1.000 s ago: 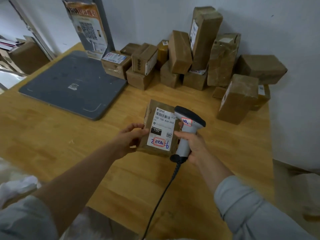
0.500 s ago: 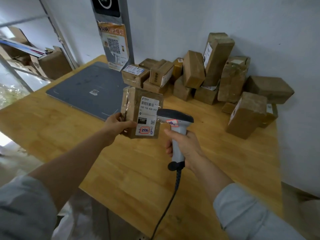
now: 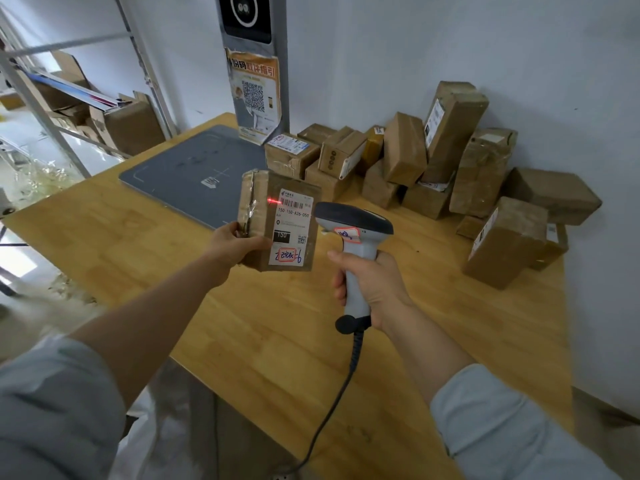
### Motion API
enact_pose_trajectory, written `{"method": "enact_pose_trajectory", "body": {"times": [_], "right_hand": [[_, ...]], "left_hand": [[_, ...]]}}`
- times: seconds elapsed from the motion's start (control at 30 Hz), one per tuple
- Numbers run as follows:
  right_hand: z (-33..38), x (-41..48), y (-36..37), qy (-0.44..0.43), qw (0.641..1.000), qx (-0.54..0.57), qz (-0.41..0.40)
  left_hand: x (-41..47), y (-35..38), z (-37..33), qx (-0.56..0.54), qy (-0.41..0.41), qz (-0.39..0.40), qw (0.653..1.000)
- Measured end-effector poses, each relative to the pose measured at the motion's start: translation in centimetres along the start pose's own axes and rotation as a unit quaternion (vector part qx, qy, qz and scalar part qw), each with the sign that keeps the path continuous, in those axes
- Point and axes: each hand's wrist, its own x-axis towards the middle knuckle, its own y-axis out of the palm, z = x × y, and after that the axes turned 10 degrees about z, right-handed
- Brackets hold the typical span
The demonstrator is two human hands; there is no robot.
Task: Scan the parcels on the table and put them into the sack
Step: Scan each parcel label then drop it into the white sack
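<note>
Right grip (image 3: pixel 374 282) wrapped round the handle of a corded barcode scanner (image 3: pixel 353 223), above the wooden surface (image 3: pixel 277 341). Left grip (image 3: pixel 235 242) clutches a taped cardboard parcel (image 3: pixel 258 216) by its lower left edge, upright, off the surface. Red laser line (image 3: pixel 275 201) at its barcode. Behind: grey pad (image 3: pixel 187 174), parcel pile (image 3: pixel 450 168) against the wall.

Bright daylight from left; edges warped, softly blurred.

A pale wooden table (image 3: pixel 433 323) sits in a room corner against plain white walls (image 3: pixel 485 46). At far left, a metal shelving rack (image 3: pixel 34 95) stands on a light floor (image 3: pixel 27 306), brightly lit. A grey post (image 3: pixel 277 81) bearing a poster rises at the table's far edge.
</note>
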Motion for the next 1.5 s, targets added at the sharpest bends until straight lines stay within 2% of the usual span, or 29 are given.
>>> {"method": "enact_pose_trajectory", "body": {"times": [1.5], "right_hand": [[0.8, 0.0, 4.3, -0.002, 0.995, -0.038, 0.091]], "left_hand": [[-4.8, -3.4, 0.9, -0.034, -0.007, -0.105, 0.994]]}}
